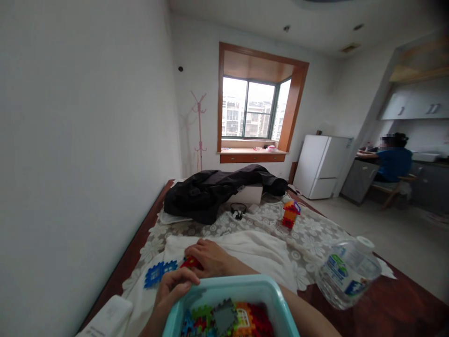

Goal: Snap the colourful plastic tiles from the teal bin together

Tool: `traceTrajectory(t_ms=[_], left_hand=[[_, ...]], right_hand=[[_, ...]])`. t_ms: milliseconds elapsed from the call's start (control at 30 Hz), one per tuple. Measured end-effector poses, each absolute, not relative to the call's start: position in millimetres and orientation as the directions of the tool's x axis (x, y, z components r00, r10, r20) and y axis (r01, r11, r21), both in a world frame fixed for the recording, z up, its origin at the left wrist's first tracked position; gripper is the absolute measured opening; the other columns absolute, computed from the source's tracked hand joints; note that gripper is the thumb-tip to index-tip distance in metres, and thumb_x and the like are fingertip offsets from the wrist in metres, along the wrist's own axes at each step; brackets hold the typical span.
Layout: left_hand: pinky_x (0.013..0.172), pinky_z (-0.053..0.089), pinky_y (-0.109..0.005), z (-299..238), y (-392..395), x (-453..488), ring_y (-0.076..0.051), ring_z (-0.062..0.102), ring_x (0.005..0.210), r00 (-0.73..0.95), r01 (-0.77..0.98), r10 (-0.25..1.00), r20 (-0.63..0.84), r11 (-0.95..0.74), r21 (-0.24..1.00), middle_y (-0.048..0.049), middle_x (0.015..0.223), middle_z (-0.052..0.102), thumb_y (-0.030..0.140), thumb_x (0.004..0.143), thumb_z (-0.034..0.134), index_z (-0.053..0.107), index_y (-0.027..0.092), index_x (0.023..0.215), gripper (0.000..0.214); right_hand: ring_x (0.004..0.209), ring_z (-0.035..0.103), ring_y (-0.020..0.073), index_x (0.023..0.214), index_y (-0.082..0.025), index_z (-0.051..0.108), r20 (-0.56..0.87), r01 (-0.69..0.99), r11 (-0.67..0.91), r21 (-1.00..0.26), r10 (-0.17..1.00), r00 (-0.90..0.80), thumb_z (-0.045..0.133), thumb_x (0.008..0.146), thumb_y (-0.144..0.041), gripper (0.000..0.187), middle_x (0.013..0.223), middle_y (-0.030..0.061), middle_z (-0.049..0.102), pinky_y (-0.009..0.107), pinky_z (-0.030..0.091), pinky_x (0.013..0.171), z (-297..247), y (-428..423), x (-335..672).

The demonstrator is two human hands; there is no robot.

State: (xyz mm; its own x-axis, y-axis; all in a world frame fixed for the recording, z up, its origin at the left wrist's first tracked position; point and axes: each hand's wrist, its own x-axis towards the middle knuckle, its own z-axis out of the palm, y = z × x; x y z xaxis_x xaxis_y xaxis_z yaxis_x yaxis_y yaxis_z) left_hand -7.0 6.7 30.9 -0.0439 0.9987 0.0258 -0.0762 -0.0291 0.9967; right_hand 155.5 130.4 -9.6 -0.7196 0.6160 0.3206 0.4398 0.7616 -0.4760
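A light-blue plastic bin (242,282) full of colourful interlocking building pieces (224,318) sits close in front of me. My left hand (174,288) grips its far left corner, thumb and fingers at the rim. Reaching across behind the bin, my right hand (209,258) has its fingers curled over a red building piece (191,263) on the white cloth; part of that piece is hidden under the hand. Blue window-shaped pieces (159,273) lie just left of it. Farther back stands a small orange and red house (289,215) built from such pieces.
A large clear water bottle (347,274) stands at the right table edge. A white box-like item (108,318) lies front left. At the back are a black garment (213,189) and black headphones (238,212). A person in blue (394,161) sits far right, beyond a white fridge (321,164).
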Motion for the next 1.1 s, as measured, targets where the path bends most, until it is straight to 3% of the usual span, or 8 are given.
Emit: traceTrajectory(t_ms=[167,267,400,533,633,867,967,1100], left_hand=[[0.097,0.056,-0.046,32,9,-9,-0.034,0.072,0.102,0.408,-0.251,0.911,-0.059,0.174,0.952,-0.0084,0.101,0.078,0.05,0.072,0.079,0.081,0.022,0.108,0.046],[0.111,0.048,-0.052,29,9,-8,-0.039,0.071,0.118,0.622,-0.33,0.78,-0.07,0.341,0.88,-0.0112,0.117,0.079,0.046,0.072,0.073,0.077,0.021,0.129,0.062],[0.111,0.048,-0.053,21,11,-10,-0.041,0.07,0.123,0.599,-0.333,0.794,-0.102,0.364,0.87,-0.0142,0.129,0.078,0.038,0.072,0.072,0.075,0.017,0.136,0.068],[0.106,0.052,-0.052,7,15,-16,-0.041,0.071,0.119,0.53,-0.326,0.844,-0.078,0.288,0.9,-0.014,0.127,0.079,0.038,0.075,0.072,0.078,0.016,0.132,0.061],[0.106,0.052,-0.052,-2,17,-20,-0.04,0.07,0.117,0.527,-0.323,0.848,-0.055,0.26,0.91,-0.0123,0.126,0.079,0.038,0.077,0.073,0.079,0.017,0.13,0.058],[0.104,0.053,-0.051,-5,16,-21,-0.039,0.068,0.117,0.487,-0.289,0.872,-0.047,0.212,0.934,-0.0117,0.127,0.076,0.039,0.078,0.072,0.079,0.019,0.128,0.054],[0.099,0.054,-0.05,-5,16,-20,-0.037,0.071,0.111,0.491,-0.302,0.87,-0.049,0.223,0.927,-0.0125,0.123,0.077,0.039,0.078,0.073,0.078,0.017,0.128,0.055],[0.098,0.054,-0.049,-7,16,-21,-0.037,0.071,0.111,0.491,-0.308,0.87,-0.051,0.228,0.924,-0.0126,0.123,0.078,0.042,0.077,0.074,0.078,0.017,0.127,0.055]], right_hand=[[0.112,0.069,0.027,0.124,-0.031,0.076,0.43,0.395,0.849,-0.352,0.521,-0.738,0.081,0.089,-0.023,0.035,0.118,0.009,0.078,0.038,0.052,0.1,-18,139,153],[0.104,0.07,0.0248,0.134,-0.026,0.071,0.458,0.434,0.847,-0.308,0.532,-0.712,0.074,0.095,-0.021,0.039,0.115,0.0097,0.077,0.035,0.054,0.09,-17,138,156],[0.108,0.071,0.0229,0.147,-0.028,0.064,0.41,0.446,0.848,-0.285,0.529,-0.744,0.068,0.102,-0.026,0.044,0.125,0.0089,0.076,0.032,0.053,0.092,-15,136,159],[0.099,0.071,0.0222,0.126,-0.028,0.075,0.396,0.458,0.86,-0.223,0.509,-0.764,0.073,0.099,-0.028,0.028,0.117,0.0077,0.077,0.033,0.051,0.086,-21,140,155],[0.099,0.071,0.0243,0.121,-0.028,0.075,0.399,0.47,0.85,-0.238,0.527,-0.75,0.081,0.089,-0.025,0.033,0.109,0.0083,0.078,0.034,0.05,0.087,-27,142,153],[0.077,0.061,0.0201,0.092,-0.021,0.069,0.55,0.379,0.829,-0.412,0.558,-0.622,0.077,0.079,-0.032,0.019,0.083,0.0034,0.071,0.031,0.045,0.073,-36,152,152],[0.065,0.048,0.0143,0.084,-0.021,0.061,0.575,0.278,0.737,-0.616,0.662,-0.481,0.071,0.077,-0.035,0.019,0.07,-0.0031,0.057,0.027,0.038,0.065,-32,161,154],[0.061,0.042,0.0119,0.078,-0.021,0.057,0.426,-0.039,0.454,-0.89,0.801,-0.421,0.069,0.079,-0.046,0.028,0.066,-0.0045,0.05,0.024,0.035,0.059,-8,173,160]])
